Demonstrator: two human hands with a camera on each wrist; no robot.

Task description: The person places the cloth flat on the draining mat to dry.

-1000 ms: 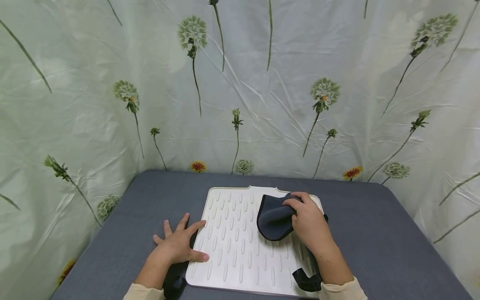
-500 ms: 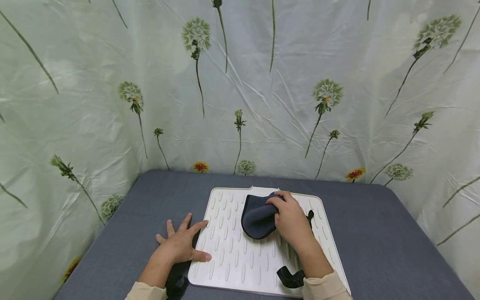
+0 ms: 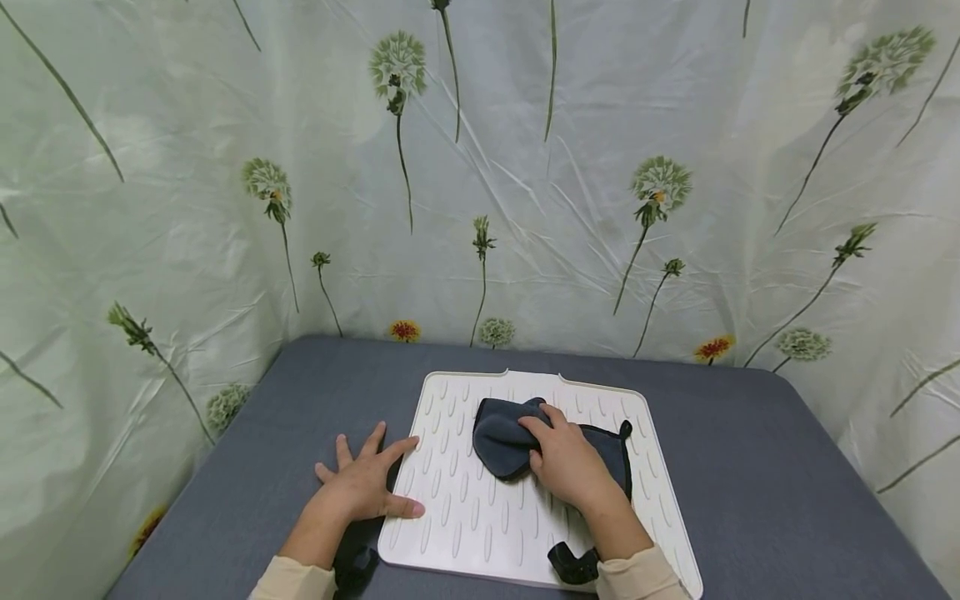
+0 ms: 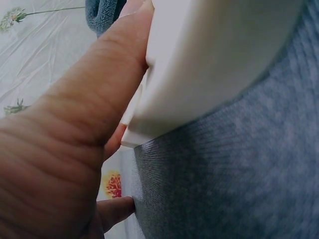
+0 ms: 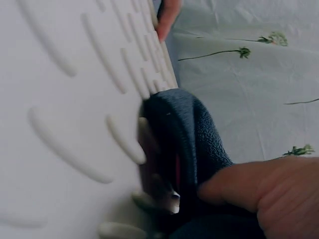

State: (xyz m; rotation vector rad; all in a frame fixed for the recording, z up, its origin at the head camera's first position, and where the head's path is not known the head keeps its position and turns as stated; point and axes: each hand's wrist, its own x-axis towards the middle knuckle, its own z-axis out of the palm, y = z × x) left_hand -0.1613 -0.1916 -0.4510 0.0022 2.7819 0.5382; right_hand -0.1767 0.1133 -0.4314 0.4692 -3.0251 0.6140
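Note:
A white board with rows of raised oval ridges (image 3: pixel 465 537) lies on the table. On top of it is a dark blue cloth with black edging (image 3: pixel 498 437), partly bunched up. My right hand (image 3: pixel 573 467) grips the cloth from above; its thumb (image 5: pixel 239 186) presses against a fold in the right wrist view. To the right of the hand, the cloth's flatter end with a small black loop (image 3: pixel 626 430) rests on the board. Fingers spread, my left hand (image 3: pixel 360 487) rests at the board's left edge. Its thumb (image 4: pixel 112 64) lies along the board's rim in the left wrist view.
A grey-blue covered table (image 3: pixel 750 467) extends around the board. Behind and beside it hangs a pale curtain with dandelion prints (image 3: pixel 562 183). A black curved piece (image 3: pixel 573 563) sits at my right wrist, close over the board's near side.
My right hand has moved left across the board with the cloth, then slightly nearer. More of the cloth's looped end shows to the right. My left hand stays at the board's edge.

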